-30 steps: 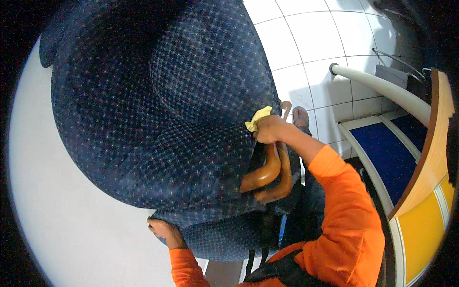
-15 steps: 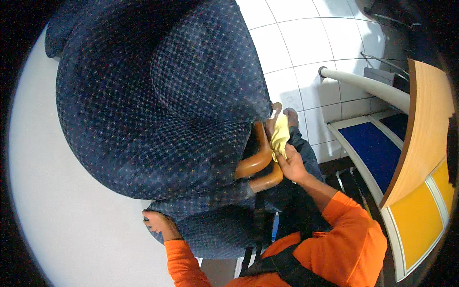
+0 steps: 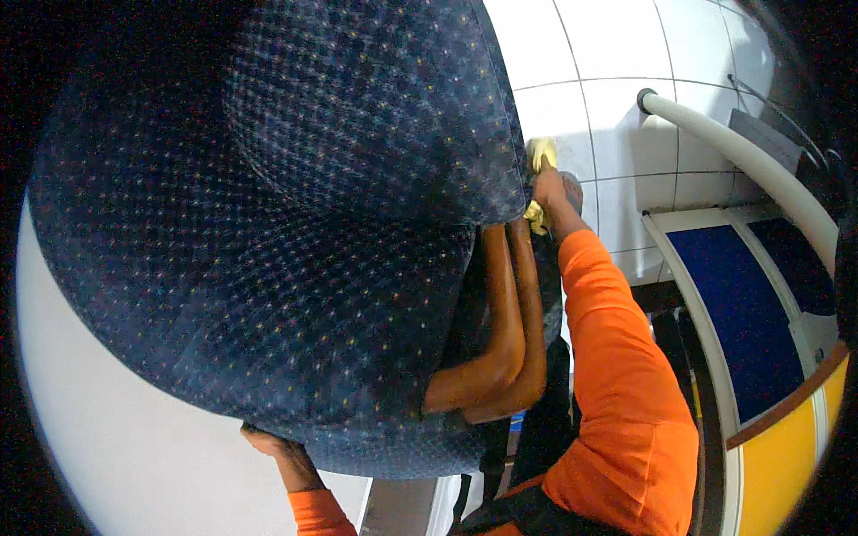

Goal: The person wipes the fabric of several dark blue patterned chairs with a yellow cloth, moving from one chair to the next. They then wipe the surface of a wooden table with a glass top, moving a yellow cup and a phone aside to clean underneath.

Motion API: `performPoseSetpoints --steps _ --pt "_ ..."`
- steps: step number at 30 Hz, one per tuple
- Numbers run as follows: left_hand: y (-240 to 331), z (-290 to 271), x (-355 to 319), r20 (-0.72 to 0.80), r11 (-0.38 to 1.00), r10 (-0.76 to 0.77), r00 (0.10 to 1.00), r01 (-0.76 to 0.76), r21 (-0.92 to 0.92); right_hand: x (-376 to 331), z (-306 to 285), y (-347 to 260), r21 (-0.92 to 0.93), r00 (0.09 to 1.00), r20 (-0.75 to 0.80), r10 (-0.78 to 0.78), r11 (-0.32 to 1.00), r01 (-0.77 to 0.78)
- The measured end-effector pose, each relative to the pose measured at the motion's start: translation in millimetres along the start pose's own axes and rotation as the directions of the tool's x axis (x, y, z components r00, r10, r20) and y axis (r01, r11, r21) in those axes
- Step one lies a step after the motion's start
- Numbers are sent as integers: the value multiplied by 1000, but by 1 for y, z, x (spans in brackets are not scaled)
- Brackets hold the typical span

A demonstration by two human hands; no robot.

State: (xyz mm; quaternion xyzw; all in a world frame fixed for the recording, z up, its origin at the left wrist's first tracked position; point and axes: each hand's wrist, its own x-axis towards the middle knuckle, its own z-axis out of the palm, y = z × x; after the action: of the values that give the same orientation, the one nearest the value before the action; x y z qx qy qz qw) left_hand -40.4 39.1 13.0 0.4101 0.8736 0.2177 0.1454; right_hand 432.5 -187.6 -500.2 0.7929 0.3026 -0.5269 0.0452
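Observation:
Dark blue patterned upholstered chairs fill the left and middle, apparently stacked. Two curved wooden armrests run close together along their right side. My right hand reaches far forward beyond the armrests, closed on a yellow cloth. Part of the cloth bunches out below the hand, beside the armrests' far ends. At the lower left, my left hand grips the edge of the lower chair, its fingertips hidden behind the upholstery.
White floor tiles lie beyond the chairs. On the right stand a pale curved tube, a blue panel in a light frame and a yellow panel. A pale, smooth surface is at the left.
My right hand has moved forward along the armrests with the yellow cloth. The chairs appear larger and closer as the view shifted; my left hand stays at the chair edge.

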Motion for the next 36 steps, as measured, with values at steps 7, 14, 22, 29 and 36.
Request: performPoseSetpoints --steps 7,14,22,29,36 --pt "25 13 -25 -41 996 -40 998 37 -79 13 21 6 56 935 193 -298 955 292" --pt "59 40 -53 -122 981 -183 975 174 -79 -45 -30 4 8 635 393 -665 693 720" --pt "35 23 -36 -477 827 -153 866 376 418 -260 -168 -99 241 866 295 -404 908 342" --pt "57 0 -62 -393 931 -258 883 336 144 -404 -171 -130 12 898 10 -441 898 441" --pt "-40 -88 -141 -30 903 401 916 -400 -154 -449 -84 -152 -197 563 -634 -530 815 545"
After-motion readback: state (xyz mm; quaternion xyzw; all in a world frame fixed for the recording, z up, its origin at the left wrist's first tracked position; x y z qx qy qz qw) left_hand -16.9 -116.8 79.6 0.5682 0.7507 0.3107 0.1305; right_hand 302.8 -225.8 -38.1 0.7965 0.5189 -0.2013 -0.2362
